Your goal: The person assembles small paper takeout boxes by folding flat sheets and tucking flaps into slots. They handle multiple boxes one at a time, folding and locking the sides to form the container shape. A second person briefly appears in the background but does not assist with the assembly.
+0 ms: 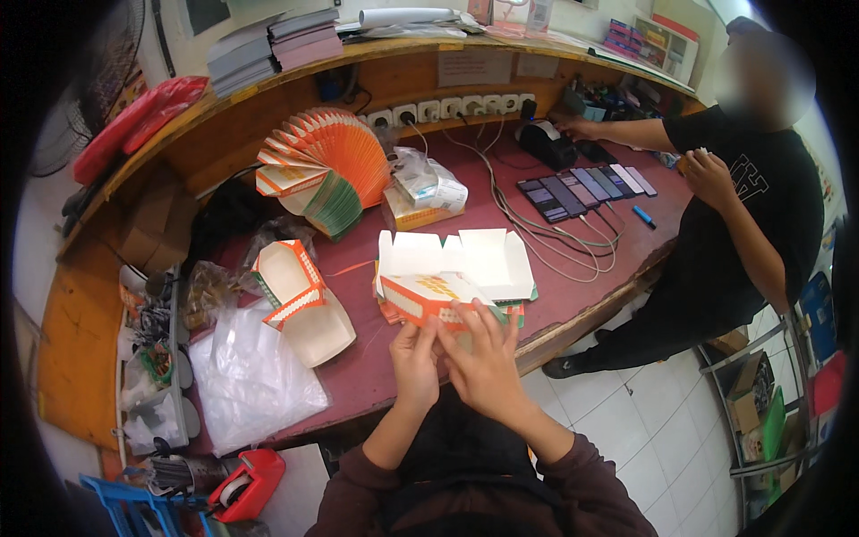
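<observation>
Orange and white card makes up the paper box (436, 300) that both hands hold over the near edge of the dark red counter (573, 295). The left hand (415, 356) pinches its near side with fingers closed on it. The right hand (484, 356) is clamped on it too, just beside the left. Under it lies a flat stack of boxes (465, 259). To the left sit two folded trays (300, 300). Far left stands a fan of flat boxes (327, 166). On the right, another person (752, 206) stands by a row of phones (586, 188).
</observation>
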`<state>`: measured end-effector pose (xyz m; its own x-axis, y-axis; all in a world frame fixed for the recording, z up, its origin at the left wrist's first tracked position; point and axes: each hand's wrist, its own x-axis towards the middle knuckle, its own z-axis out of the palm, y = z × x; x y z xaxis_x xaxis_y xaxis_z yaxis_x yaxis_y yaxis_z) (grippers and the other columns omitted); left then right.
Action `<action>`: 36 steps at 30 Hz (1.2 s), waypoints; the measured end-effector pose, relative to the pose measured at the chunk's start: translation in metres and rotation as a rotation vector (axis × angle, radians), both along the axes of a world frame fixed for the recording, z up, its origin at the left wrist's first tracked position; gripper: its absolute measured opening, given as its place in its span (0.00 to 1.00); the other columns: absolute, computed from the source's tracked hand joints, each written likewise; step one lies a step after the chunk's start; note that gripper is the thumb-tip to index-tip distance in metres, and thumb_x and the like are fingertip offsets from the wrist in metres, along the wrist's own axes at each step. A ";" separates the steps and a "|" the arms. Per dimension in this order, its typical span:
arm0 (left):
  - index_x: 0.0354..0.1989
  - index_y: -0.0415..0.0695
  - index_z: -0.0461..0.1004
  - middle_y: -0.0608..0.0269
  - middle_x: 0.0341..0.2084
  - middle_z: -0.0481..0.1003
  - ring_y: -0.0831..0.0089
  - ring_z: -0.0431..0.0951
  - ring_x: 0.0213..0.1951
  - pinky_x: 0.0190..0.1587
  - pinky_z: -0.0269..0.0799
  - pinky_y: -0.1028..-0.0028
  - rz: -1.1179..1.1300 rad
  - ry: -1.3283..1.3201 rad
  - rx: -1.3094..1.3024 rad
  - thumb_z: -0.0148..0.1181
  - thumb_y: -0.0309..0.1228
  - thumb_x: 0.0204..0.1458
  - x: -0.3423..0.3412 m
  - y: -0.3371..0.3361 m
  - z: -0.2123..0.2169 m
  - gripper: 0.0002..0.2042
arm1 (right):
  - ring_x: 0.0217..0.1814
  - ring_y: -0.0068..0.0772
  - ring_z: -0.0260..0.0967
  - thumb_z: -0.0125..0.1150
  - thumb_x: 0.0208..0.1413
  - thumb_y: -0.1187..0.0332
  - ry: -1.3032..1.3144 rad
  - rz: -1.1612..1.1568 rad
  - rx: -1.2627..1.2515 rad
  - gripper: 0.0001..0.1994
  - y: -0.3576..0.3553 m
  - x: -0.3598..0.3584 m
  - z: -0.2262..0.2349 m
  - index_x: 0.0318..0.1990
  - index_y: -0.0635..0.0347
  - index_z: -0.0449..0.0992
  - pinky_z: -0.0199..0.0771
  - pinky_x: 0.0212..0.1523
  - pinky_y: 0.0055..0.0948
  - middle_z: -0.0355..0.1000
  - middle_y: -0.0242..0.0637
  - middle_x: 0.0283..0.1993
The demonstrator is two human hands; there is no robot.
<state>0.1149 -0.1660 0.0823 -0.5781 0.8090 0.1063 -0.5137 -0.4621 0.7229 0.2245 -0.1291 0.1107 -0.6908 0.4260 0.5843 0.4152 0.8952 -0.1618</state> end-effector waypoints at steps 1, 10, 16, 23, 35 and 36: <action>0.51 0.39 0.68 0.61 0.45 0.73 0.74 0.73 0.47 0.48 0.72 0.74 0.025 -0.038 -0.036 0.53 0.36 0.59 -0.005 0.000 -0.002 0.17 | 0.66 0.47 0.51 0.61 0.43 0.69 0.040 -0.075 -0.019 0.28 0.003 0.002 -0.002 0.57 0.52 0.66 0.47 0.57 0.65 0.58 0.42 0.60; 0.51 0.42 0.65 0.62 0.44 0.73 0.71 0.75 0.43 0.38 0.76 0.70 -0.014 -0.170 0.197 0.48 0.35 0.61 -0.020 -0.001 -0.012 0.14 | 0.29 0.38 0.71 0.64 0.42 0.79 0.542 -0.150 -0.198 0.12 0.033 0.023 -0.014 0.38 0.61 0.76 0.70 0.28 0.26 0.70 0.39 0.30; 0.47 0.37 0.66 0.61 0.37 0.73 0.71 0.75 0.38 0.37 0.77 0.70 0.095 0.120 0.067 0.52 0.26 0.57 0.010 0.011 -0.013 0.11 | 0.29 0.34 0.71 0.63 0.45 0.78 0.498 -0.062 -0.231 0.06 0.020 0.017 -0.009 0.32 0.62 0.77 0.69 0.27 0.25 0.72 0.37 0.31; 0.49 0.40 0.69 0.57 0.45 0.72 0.62 0.71 0.48 0.51 0.65 0.65 0.662 1.328 -0.153 0.59 0.32 0.53 0.008 0.021 -0.077 0.16 | 0.34 0.34 0.72 0.64 0.44 0.77 0.701 -0.007 -0.349 0.05 0.021 0.007 -0.004 0.31 0.61 0.78 0.71 0.35 0.27 0.72 0.41 0.33; 0.39 0.36 0.74 0.64 0.32 0.76 0.77 0.75 0.34 0.38 0.71 0.75 0.371 0.617 -0.099 0.64 0.27 0.50 0.005 -0.010 -0.012 0.10 | 0.45 0.48 0.69 0.60 0.43 0.79 0.350 -0.011 -0.143 0.19 -0.009 -0.009 -0.019 0.47 0.67 0.73 0.70 0.43 0.37 0.66 0.48 0.48; 0.38 0.36 0.74 0.64 0.31 0.76 0.77 0.75 0.33 0.38 0.71 0.75 0.362 0.545 -0.071 0.64 0.27 0.50 0.006 -0.007 -0.009 0.10 | 0.48 0.50 0.67 0.59 0.43 0.79 0.303 -0.019 -0.079 0.21 -0.009 -0.013 -0.021 0.49 0.68 0.71 0.70 0.45 0.38 0.63 0.49 0.52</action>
